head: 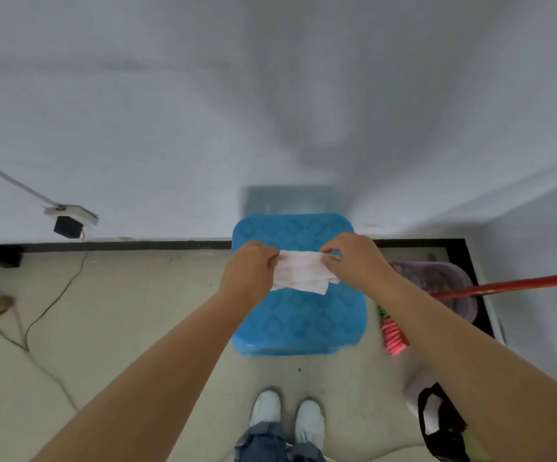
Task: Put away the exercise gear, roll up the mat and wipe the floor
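Observation:
A white cloth point(300, 273), folded in layers, is stretched between both hands above a blue plastic stool point(298, 323). My left hand point(248, 270) grips its left end with curled fingers. My right hand point(353, 258) pinches the right end between thumb and fingers. The stool stands on the pale tiled floor point(130, 311) against the white wall. I stand just in front of it, my white shoes point(287, 418) visible below.
A red broom handle point(510, 285) crosses a purple dustpan point(443, 285) at the right, with pink bristles point(393, 335) beside the stool. A black bag point(440, 425) lies at lower right. A thin cable point(53, 301) runs from a black adapter point(67, 226) across the left floor.

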A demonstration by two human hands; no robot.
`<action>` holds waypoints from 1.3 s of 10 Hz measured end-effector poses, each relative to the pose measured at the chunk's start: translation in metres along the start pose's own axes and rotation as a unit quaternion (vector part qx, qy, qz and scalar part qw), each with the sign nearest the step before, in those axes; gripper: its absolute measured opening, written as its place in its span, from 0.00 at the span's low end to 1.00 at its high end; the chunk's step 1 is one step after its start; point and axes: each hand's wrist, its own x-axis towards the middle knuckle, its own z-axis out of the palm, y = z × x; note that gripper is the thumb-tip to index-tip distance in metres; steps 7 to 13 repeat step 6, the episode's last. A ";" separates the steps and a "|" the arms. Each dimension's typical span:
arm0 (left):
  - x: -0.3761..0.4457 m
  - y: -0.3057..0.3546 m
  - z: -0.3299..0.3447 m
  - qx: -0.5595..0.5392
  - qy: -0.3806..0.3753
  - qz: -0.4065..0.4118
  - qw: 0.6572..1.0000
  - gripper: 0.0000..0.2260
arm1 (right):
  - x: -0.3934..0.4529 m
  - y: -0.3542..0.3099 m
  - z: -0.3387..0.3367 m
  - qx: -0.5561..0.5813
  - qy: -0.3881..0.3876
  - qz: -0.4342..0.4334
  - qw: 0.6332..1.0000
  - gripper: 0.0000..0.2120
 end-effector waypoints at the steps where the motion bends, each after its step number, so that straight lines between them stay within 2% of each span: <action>1: 0.023 -0.021 0.034 0.007 0.007 0.012 1.000 0.14 | 0.023 0.022 0.033 0.020 0.046 -0.012 0.999 0.14; 2: 0.028 -0.046 0.086 0.088 -0.080 0.007 0.993 0.14 | 0.034 0.051 0.091 -0.011 -0.017 0.015 1.000 0.17; 3: 0.018 -0.063 0.125 0.202 -0.050 0.057 0.976 0.19 | 0.023 0.061 0.137 -0.107 -0.002 0.006 0.994 0.19; 4: 0.006 -0.072 0.135 0.230 0.015 0.103 0.968 0.14 | 0.015 0.066 0.156 -0.162 0.070 0.020 0.984 0.25; 5: -0.004 -0.075 0.132 0.224 0.048 0.127 0.965 0.22 | 0.011 0.061 0.159 -0.144 0.078 -0.004 0.987 0.19; 6: -0.005 -0.083 0.128 0.203 0.024 0.075 0.976 0.22 | 0.014 0.063 0.141 -0.070 0.176 -0.014 0.982 0.16; 13: -0.005 -0.083 0.128 0.203 0.024 0.075 0.976 0.22 | 0.014 0.063 0.141 -0.070 0.176 -0.014 0.982 0.16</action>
